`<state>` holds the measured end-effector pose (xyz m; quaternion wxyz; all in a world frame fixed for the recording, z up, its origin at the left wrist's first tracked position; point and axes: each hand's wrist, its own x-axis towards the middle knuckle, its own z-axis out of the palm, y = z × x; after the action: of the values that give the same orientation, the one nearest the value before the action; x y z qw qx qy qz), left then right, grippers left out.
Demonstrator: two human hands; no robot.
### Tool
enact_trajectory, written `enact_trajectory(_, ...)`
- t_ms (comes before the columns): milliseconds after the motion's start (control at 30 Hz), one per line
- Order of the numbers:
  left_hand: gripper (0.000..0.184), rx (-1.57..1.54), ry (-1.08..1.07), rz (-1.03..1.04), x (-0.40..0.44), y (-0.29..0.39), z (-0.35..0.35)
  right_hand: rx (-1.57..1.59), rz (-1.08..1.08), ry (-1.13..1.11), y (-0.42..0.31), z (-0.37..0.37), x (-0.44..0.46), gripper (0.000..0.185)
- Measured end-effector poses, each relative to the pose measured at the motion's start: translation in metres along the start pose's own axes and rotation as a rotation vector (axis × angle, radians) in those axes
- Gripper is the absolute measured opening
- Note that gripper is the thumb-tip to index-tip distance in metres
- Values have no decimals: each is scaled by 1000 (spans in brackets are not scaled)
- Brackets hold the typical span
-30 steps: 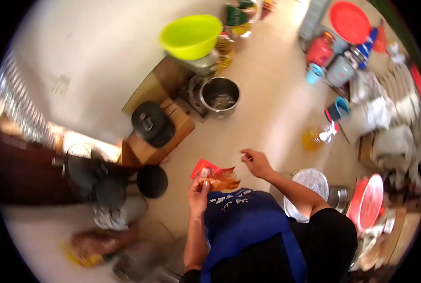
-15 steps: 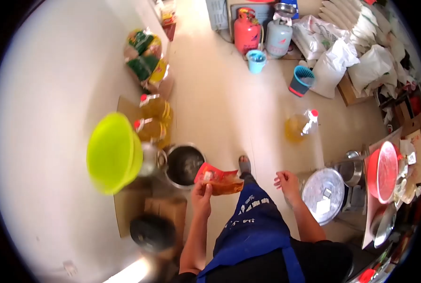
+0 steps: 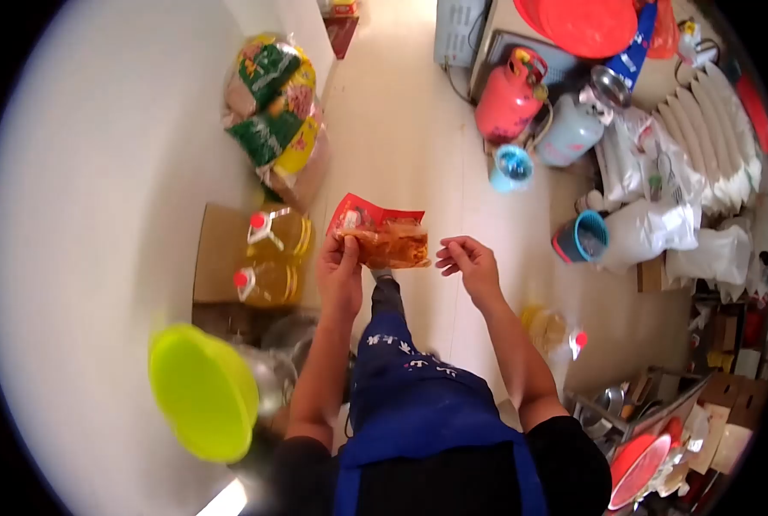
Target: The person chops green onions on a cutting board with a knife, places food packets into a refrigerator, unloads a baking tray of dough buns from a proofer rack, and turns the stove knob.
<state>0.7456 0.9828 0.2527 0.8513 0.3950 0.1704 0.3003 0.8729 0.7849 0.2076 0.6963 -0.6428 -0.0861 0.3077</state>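
Observation:
My left hand [image 3: 341,273] is closed on a packet [image 3: 393,244], thumb on top, at its left end. The packet has a red printed flap along its far side and a clear part with an orange-brown filling. I cannot make out what the filling is. Just off the packet's right end is my right hand [image 3: 473,268], its fingers loosely bent and slightly apart, holding nothing. Both hands are in front of my blue apron [image 3: 418,404], above the pale floor.
On the left are oil jugs [image 3: 272,279], a lime-green basin [image 3: 199,396] and bagged goods [image 3: 272,112]. Gas cylinders [image 3: 509,99], a blue bucket [image 3: 511,168], a dark bin [image 3: 582,236] and white sacks [image 3: 655,232] stand ahead right. Another oil jug [image 3: 552,331] is near my right forearm.
Both hands have risen forward in view, and my right hand has come close to the packet's right end. The camera view has shifted and turned. My left hand still holds the packet.

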Motion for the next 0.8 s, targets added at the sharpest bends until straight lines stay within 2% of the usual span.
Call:
enact_trajectory(100,14,320,66,88,113,-16,-13,-68,-10,-65,-19,20,108,25)
enact_trajectory(133,12,223,114,61,146,-14,-1,-25,55,-33,-25,25,138,26)
enact_trajectory(200,9,204,72,-53,219,-7,9,-36,125,35,-38,30,201,27)
enact_trajectory(300,8,193,9,-109,333,0,32,-190,162,145,-53,27,289,26)
enact_trajectory(400,8,286,-31,-101,444,-2,40,-177,138,330,-49,1,383,24)
enact_trajectory(533,7,387,-53,-63,614,-20,47,-142,142,507,-50,-43,534,33)
enact_trajectory(600,7,358,-29,-90,689,-17,64,-107,166,524,-51,-62,620,33)
enact_trajectory(633,7,345,-31,-67,732,-26,68,-281,297,511,-35,-83,673,27)
enact_trajectory(700,6,362,25,9,811,-29,72,-721,263,344,-26,-100,782,21)
enact_trajectory(767,7,417,67,-80,885,-6,98,-361,241,315,-87,-60,887,20)
enact_trajectory(800,8,352,90,-57,927,1,113,-315,207,247,-132,-35,939,20)
